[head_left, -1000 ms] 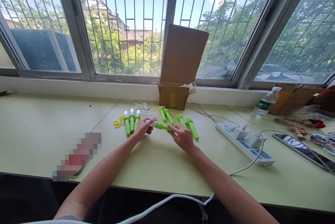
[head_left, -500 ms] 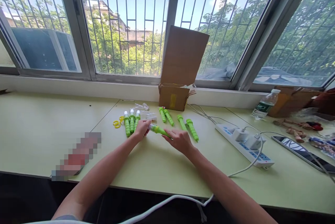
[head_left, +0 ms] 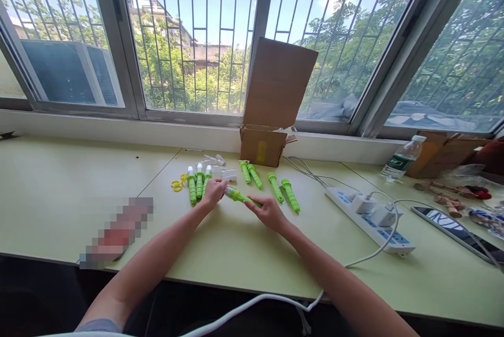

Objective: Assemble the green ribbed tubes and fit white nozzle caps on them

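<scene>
both hands hold one green tube (head_left: 241, 197) mid-frame: left hand (head_left: 212, 192) pinches cap end, right hand (head_left: 268, 212) grips tail. i'd judge it light, stiff plastic; grip by barrel.

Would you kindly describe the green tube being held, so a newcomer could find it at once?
Start at the open cardboard box by the window and look at the table before it. The green tube wanted slants between the left hand and right hand, the only one gripped, with three white-capped tubes lying left of it and four loose tubes right.
</scene>
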The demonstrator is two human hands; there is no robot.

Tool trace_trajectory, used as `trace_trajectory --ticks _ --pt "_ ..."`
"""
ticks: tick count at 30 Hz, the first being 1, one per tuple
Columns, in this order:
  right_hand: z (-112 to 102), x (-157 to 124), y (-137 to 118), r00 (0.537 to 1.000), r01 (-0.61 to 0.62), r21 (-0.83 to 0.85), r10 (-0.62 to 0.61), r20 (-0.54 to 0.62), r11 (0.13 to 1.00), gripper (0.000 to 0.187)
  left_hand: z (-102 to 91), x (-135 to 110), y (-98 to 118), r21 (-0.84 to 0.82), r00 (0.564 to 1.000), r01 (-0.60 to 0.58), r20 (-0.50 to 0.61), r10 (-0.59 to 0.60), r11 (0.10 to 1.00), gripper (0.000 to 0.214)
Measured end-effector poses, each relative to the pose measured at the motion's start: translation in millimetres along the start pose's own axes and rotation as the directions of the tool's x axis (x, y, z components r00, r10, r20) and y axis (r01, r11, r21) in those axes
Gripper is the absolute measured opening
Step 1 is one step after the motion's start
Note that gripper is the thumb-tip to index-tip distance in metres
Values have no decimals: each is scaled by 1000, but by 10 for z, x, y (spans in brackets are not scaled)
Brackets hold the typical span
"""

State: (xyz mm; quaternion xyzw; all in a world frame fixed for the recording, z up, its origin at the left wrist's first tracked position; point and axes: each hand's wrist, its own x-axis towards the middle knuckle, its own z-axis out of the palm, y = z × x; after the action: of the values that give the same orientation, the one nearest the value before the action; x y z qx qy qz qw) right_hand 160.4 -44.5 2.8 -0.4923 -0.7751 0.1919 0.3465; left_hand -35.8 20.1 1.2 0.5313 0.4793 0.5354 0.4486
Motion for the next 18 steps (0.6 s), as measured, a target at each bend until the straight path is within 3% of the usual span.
trace_trajectory --ticks 6,10,12,15,18 --pt "-65 25 -17 957 -240 371 154 247 897 53 0 -7 17 27 998 -58 -3 58 998 27" --pt "-121 24 31 877 -441 449 265 402 777 50 1 -55 74 68 989 -150 30 148 986 28" --pt "-132 21 50 852 -480 456 274 446 750 50 -2 -78 108 79 984 -173 40 171 982 30" --pt "-110 16 58 894 -401 415 250 371 816 53 -17 -90 145 94 978 -207 46 203 974 29" --pt "-62 19 70 983 -154 262 120 142 953 54 -35 -74 143 100 968 -250 62 245 963 24"
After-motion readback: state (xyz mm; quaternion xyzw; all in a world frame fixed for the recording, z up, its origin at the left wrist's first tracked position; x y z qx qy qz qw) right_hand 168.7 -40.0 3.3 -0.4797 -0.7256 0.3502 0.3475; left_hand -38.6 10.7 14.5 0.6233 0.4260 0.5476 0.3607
